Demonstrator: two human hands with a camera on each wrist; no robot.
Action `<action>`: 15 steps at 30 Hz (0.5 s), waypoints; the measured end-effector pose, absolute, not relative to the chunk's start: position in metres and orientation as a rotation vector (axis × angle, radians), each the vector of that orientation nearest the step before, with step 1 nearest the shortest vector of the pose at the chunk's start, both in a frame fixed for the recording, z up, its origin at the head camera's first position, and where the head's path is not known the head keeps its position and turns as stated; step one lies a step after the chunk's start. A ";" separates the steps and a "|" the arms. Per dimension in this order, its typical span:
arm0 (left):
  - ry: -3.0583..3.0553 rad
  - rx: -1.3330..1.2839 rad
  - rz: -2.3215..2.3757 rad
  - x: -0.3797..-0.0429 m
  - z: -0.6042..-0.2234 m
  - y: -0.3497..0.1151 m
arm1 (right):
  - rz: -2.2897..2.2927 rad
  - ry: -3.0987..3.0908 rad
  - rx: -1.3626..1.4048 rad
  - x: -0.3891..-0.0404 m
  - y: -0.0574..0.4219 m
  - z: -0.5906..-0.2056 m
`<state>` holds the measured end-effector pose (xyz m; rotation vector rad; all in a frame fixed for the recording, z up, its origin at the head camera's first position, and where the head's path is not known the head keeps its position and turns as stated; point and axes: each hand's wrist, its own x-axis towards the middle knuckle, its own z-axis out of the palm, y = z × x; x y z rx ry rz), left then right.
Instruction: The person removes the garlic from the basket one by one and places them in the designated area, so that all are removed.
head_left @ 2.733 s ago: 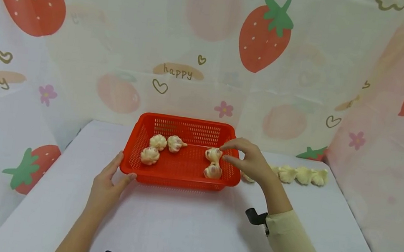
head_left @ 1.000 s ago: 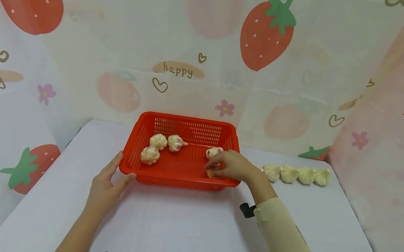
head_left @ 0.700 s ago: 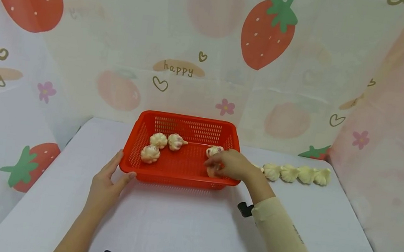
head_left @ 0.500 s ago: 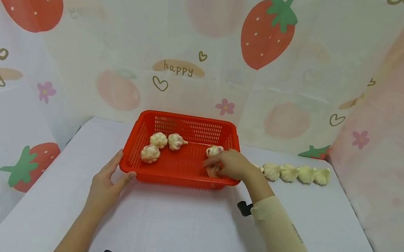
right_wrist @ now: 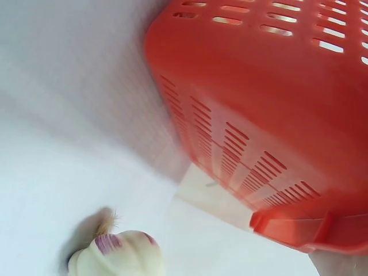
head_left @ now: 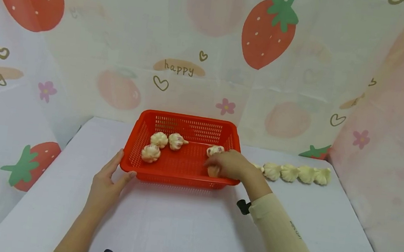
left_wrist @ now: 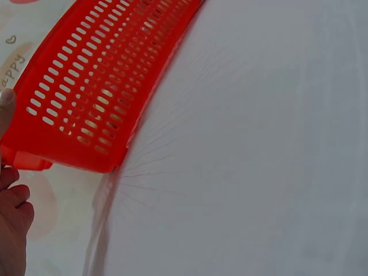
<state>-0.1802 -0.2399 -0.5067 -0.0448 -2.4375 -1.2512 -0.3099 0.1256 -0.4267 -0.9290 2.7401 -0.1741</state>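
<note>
Garlic bulb, one: inside the near right corner of the red basket, partly hidden by the right hand. Fingers curled over it, seemingly gripping; how firmly cannot be told.

Second bulb, one: in the basket, just behind the first, near the right wall.

Loose bulbs, three: grouped toward the basket's left end, pale with purplish streaks.

Left hand: at the basket's near left corner, thumb on the rim, fingers round the side and under the edge, holding it.

Bulb row: outside, to the basket's right; four plain to see, another partly behind the wrist.

Risks, as judged: a loose grip could let the bulb roll against its neighbour; a knuckle or sleeve catching the basket's right rim could tip or slide it, should the left hand slacken; a low wrist could knock the nearest bulb of the row.

Surface: white cloth under and around the basket, faintly creased.

Room: pale hanging behind and to both sides of the basket, printed with strawberries, hearts, flowers and "happy".
</note>
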 end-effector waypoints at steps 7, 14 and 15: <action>-2.433 -0.052 -1.244 -0.180 -0.505 -0.239 | -0.104 2.741 -1.030 -0.313 0.126 -0.426; -2.431 -0.058 -1.234 -0.180 -0.505 -0.239 | -0.203 2.714 -1.100 -0.313 0.128 -0.424; -2.432 -0.062 -1.231 -0.180 -0.505 -0.239 | -0.215 2.713 -1.103 -0.313 0.128 -0.425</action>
